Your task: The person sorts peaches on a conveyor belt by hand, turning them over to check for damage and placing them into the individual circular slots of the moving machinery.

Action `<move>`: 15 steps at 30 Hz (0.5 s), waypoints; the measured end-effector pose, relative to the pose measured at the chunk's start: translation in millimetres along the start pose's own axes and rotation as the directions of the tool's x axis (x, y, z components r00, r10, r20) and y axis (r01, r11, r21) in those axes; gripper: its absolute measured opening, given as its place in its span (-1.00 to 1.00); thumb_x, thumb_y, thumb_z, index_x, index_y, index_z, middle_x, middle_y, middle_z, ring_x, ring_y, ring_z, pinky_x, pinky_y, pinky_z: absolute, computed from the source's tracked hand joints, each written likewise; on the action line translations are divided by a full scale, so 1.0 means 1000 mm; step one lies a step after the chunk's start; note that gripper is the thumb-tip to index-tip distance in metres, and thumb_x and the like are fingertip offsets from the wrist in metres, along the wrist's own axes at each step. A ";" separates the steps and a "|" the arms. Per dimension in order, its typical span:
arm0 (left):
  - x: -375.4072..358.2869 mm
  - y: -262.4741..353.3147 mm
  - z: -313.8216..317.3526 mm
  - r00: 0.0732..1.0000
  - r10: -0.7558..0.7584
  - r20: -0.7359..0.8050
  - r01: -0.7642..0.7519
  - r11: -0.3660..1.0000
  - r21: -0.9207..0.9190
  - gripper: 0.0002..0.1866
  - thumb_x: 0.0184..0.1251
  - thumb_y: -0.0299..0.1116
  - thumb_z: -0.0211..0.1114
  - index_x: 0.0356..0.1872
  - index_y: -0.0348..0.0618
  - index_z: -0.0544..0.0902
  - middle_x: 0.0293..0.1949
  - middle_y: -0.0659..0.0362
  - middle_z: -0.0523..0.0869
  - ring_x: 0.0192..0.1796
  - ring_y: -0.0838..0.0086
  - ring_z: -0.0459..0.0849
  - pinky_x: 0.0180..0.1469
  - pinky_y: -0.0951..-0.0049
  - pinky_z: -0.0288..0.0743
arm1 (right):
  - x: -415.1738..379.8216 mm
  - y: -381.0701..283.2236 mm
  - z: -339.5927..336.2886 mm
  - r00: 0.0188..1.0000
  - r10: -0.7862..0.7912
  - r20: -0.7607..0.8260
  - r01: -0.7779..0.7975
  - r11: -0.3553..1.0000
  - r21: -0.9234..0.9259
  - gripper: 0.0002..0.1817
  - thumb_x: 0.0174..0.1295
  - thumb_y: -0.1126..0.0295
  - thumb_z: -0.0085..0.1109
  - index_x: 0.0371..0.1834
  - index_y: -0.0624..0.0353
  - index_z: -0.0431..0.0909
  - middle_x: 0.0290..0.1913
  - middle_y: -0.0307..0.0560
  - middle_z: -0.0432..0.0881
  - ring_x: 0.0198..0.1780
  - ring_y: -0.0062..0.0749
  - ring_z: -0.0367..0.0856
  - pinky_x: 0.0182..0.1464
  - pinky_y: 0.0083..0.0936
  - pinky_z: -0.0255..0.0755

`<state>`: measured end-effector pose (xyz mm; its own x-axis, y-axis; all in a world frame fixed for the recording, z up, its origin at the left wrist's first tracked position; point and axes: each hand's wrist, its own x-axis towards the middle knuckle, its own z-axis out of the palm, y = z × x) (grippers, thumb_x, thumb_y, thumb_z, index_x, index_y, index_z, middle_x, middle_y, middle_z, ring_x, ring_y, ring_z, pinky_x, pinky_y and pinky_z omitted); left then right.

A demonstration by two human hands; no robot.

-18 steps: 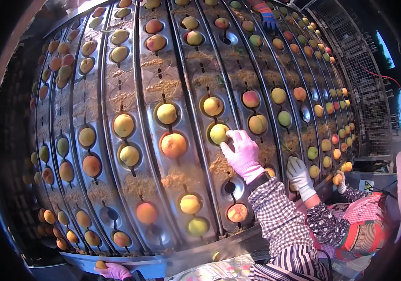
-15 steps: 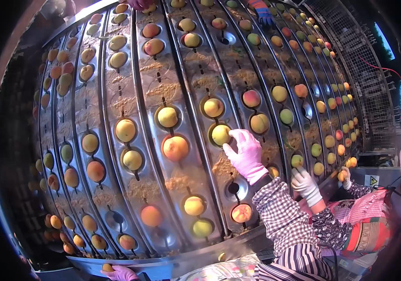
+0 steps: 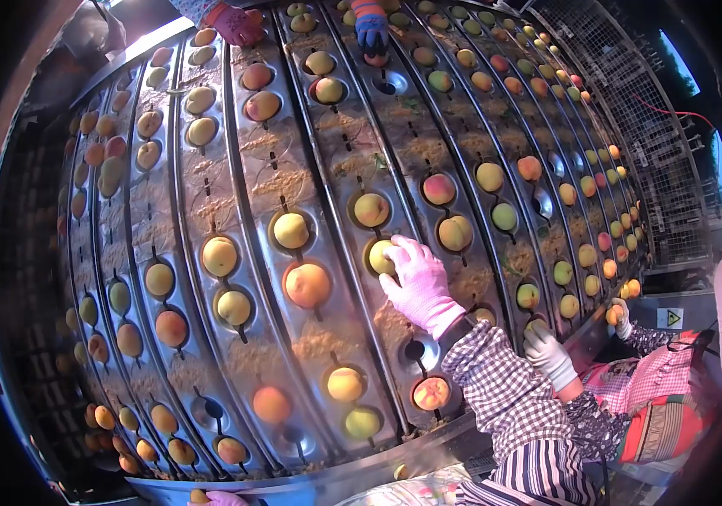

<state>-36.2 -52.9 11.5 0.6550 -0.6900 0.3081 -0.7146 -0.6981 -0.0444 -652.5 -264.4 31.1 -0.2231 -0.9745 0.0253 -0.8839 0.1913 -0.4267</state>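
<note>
Head view: the right hand (image 3: 418, 285), half-curled, sets its fingertips on a yellow-green peach (image 3: 381, 258) seated in a metal cup; whether it grips cannot be told. Off-centre pressure could tip the fruit. The left hand (image 3: 226, 499), beside another peach (image 3: 199, 496), is cropped, its closure indeterminable.

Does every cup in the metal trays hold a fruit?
No, the cup just below the person's pink-gloved right hand in the picture has no fruit in it.
</note>
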 end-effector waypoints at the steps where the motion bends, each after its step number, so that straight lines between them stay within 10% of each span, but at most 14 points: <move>1: -0.001 -0.003 -0.003 1.000 -0.003 0.001 0.003 1.000 0.007 -0.33 0.30 -0.26 0.22 0.38 -0.37 0.31 0.23 -0.21 0.50 0.29 -0.09 0.45 0.43 -0.05 0.26 | 0.003 -0.001 -0.008 0.999 0.009 0.037 -0.010 1.000 0.029 -0.49 0.14 0.22 0.41 0.17 0.07 0.57 0.31 -0.07 0.54 0.30 -0.07 0.53 0.30 -0.06 0.44; 5: -0.010 -0.012 -0.012 1.000 -0.030 0.001 0.030 0.999 0.031 -0.35 0.29 -0.26 0.22 0.36 -0.37 0.33 0.20 -0.20 0.52 0.27 -0.08 0.47 0.41 -0.05 0.27 | 0.028 0.006 -0.020 0.992 0.076 -0.098 -0.058 0.983 0.175 -0.51 0.17 0.26 0.40 0.18 0.12 0.59 0.23 -0.01 0.60 0.24 -0.04 0.60 0.30 -0.18 0.47; 15: -0.016 -0.005 -0.015 0.975 -0.213 -0.066 0.212 0.977 -0.011 -0.35 0.34 -0.32 0.23 0.44 -0.26 0.29 0.24 -0.24 0.54 0.28 -0.12 0.52 0.38 -0.05 0.37 | 0.098 -0.007 -0.001 0.989 0.134 0.061 -0.125 0.983 -0.136 -0.47 0.17 0.16 0.41 0.16 0.16 0.54 0.13 0.06 0.61 0.19 0.02 0.59 0.24 -0.13 0.47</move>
<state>-46.7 -35.5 20.9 0.7742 -0.5115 0.3728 -0.5619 -0.8266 0.0329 -668.5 -360.8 37.4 -0.3140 -0.9454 -0.0877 -0.8968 0.3256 -0.2996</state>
